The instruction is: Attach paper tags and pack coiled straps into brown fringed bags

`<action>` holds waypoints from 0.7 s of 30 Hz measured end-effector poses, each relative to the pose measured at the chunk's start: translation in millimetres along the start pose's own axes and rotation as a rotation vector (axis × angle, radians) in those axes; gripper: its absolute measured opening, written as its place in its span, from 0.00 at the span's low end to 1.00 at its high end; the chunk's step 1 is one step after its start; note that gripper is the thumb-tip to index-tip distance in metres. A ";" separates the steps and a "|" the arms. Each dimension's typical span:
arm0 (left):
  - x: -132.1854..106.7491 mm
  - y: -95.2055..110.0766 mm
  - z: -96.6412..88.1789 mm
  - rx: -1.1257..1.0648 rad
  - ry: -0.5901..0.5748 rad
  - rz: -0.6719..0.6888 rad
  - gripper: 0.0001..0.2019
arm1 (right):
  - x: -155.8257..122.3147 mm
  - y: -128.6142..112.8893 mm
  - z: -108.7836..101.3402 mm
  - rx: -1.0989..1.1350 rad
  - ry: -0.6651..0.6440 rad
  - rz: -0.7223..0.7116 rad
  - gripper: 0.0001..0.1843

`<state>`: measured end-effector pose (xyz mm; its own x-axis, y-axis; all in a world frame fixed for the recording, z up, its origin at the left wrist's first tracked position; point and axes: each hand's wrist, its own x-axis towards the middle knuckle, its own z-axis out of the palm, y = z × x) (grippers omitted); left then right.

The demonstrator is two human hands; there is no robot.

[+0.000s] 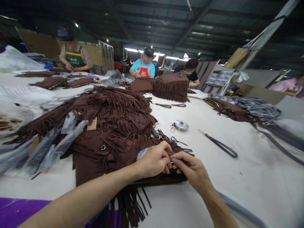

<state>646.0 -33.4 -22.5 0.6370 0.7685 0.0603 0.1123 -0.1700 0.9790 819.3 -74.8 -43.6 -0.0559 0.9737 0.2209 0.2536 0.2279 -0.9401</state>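
Observation:
A dark brown fringed bag (89, 169) lies on the white table in front of me, its fringe hanging over the near side and a zipper along its near edge. Over its right end my left hand (155, 160) is closed with curled fingers; what they hold is hidden. My right hand (192, 167) meets it there, thumb and forefinger pinching a small shiny metal piece (172, 162) too small to name. Clear plastic wrap (143, 153) shows just behind my left hand. A ring (103, 147) sits on the bag's flap.
More fringed bags (114, 104) are heaped behind, with plastic-wrapped straps (51, 155) at left. A coiled wrapped strap (182, 125) and a dark wrist strap (220, 145) lie on the table (258, 177). Bags and straps (237, 109) fill the right side. Several co-workers sit across the table.

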 end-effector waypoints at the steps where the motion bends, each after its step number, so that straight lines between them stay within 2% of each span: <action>1: 0.2 -0.6 0.1 0.004 -0.003 0.001 0.14 | 0.0 0.0 -0.1 -0.004 -0.007 0.000 0.16; 8: -2.3 2.5 -1.5 0.128 -0.023 0.034 0.11 | 1.1 -3.0 0.8 -0.116 -0.026 -0.045 0.15; 17: -2.7 5.6 -2.7 0.264 -0.010 0.022 0.12 | -0.5 1.1 -1.0 -0.088 -0.044 0.020 0.17; 21: -2.1 4.2 -2.9 0.332 -0.016 0.039 0.12 | -1.8 5.5 -1.0 -0.103 -0.049 0.020 0.15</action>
<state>643.0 -34.0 -18.0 0.6577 0.7478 0.0909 0.3279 -0.3928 0.8592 821.8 -75.2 -48.9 -0.0961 0.9776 0.1871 0.3527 0.2093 -0.9120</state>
